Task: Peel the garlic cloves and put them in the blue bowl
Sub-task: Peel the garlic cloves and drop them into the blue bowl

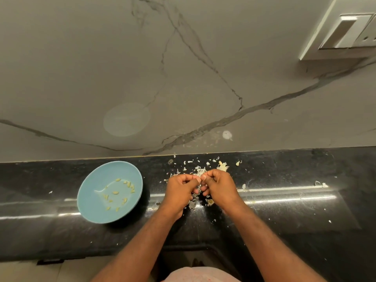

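In the head view, the left hand [180, 188] and the right hand [218, 186] meet fingertip to fingertip just above the glossy black stone surface [284, 210]. Their fingers are curled and the thumbs are pressed together. I judge both pinch one garlic clove, though the fingers cover it. The shallow round light-blue bowl [95, 180] stands on the surface to the left, apart from the hands, with small pale-yellow peeled cloves [115, 192] scattered in its bottom.

A clove this small could pop out of the pinch and drop into the white papery skin scraps [200, 170] under the hands, where it would be hard to find. Clinging skin could also ride into the bowl.

How much skin is off cannot be seen. The whitish lump [222, 166] behind the right hand may be unpeeled garlic or only husk — I cannot tell.
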Available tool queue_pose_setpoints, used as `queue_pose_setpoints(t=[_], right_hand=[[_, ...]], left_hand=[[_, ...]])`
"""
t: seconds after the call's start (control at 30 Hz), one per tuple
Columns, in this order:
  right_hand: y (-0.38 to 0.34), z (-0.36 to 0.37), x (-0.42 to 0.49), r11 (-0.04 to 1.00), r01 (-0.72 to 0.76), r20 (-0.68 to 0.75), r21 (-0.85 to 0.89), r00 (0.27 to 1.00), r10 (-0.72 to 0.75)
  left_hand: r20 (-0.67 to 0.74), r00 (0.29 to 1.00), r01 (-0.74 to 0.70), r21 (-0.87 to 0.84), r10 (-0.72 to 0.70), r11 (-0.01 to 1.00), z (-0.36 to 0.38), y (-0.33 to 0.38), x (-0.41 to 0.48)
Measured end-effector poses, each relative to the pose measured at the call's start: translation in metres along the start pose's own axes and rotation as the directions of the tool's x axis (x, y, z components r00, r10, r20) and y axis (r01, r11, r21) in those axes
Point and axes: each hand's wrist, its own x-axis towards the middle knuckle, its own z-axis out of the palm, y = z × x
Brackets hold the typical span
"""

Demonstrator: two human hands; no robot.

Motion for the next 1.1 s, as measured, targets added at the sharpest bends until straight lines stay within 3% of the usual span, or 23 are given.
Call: queue_pose_setpoints(t=[0.23, 0.43, 0.77, 0.9, 1.1], right_hand=[[0.011, 0.002, 0.001, 0.995, 0.037, -0.069, -0.091, 0.997, -0.044], [0.006, 0.0, -0.001, 0.998, 0.045, -0.026, -0.033, 0.999, -0.046], [-0.017, -0.012, -0.01, 0.991, 0.129, -0.027, -0.03, 0.991, -0.129], [-0.03, -0.015, -0.016, 0.986, 0.141, -0.051, 0.085, 0.989, -0.137], [-0.041, -0.021, -0.025, 0.904, 0.05, 0.006, 0.424, 0.998, -0.058]], left_hand=[[-0.052, 0.996, -0.058, 0.153, 0.066, 0.986, 0.005, -0.006, -0.001], [-0.071, 0.982, -0.144, 0.325, 0.176, 0.935, 0.008, -0.001, -0.004], [0.008, 0.954, -0.274, 0.427, 0.3, 0.862, 0.006, 0.028, -0.004], [-0.014, 0.955, -0.275, 0.337, 0.297, 0.9, 0.007, 0.039, -0.005], [-0.008, 0.967, -0.25, 0.189, 0.256, 0.95, 0.008, 0.053, -0.014]])
